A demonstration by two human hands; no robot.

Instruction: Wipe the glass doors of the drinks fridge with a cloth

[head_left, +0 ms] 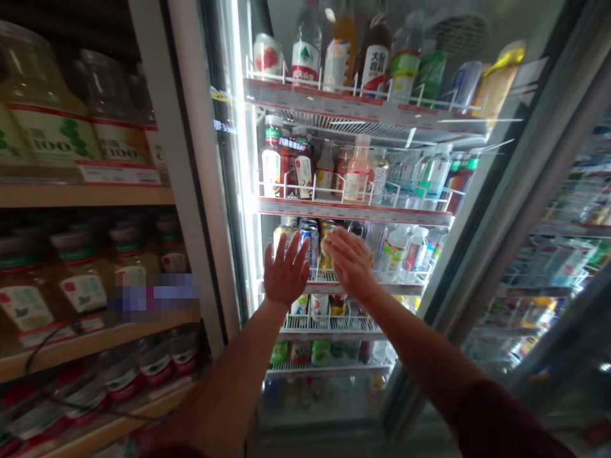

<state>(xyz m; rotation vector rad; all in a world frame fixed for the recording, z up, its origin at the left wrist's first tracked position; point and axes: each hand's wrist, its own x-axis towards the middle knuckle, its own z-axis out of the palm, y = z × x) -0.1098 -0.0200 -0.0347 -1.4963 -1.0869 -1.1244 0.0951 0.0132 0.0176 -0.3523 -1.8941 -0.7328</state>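
Left hand spread, empty, likely braced on glass. Right hand, fingers together on cloth, seemingly flattening it. Bottles line shelf front edge, likely for reach.

Shop: bev. fridge, price tags

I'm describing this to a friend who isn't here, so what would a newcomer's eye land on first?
Probably the glaring white light strip down the left edge of the drinks cooler. Next come the two hands raised mid-picture before its shelves: the left hand with fingers spread, the right hand blurred. At far left, large bottles stand on a dimmer wooden shelf.
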